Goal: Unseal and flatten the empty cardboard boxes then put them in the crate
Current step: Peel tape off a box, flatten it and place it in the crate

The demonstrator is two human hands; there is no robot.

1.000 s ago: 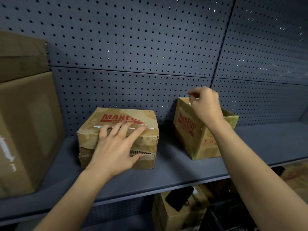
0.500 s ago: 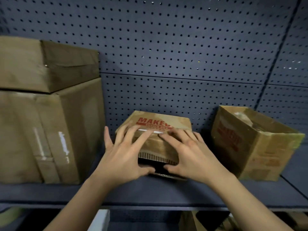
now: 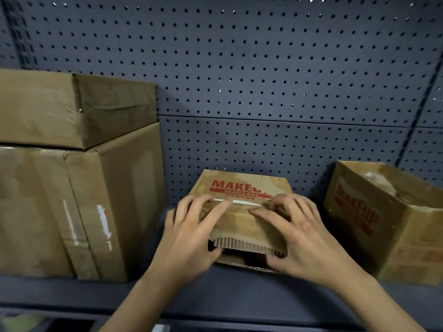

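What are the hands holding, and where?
Both the left hand and right hand hold the small middle box by its front flap, fingers on top, thumbs under.

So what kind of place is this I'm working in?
Likely a stockroom or shop back room: a dark metal shelf backed by pegboard, stacked plain cartons, and a MAKEUP box held by the left hand and right hand.

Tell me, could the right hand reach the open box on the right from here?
Probably yes. Only a strip of bare shelf lies between the right hand and the open box, nothing blocking. It would first have to let go of the middle box.
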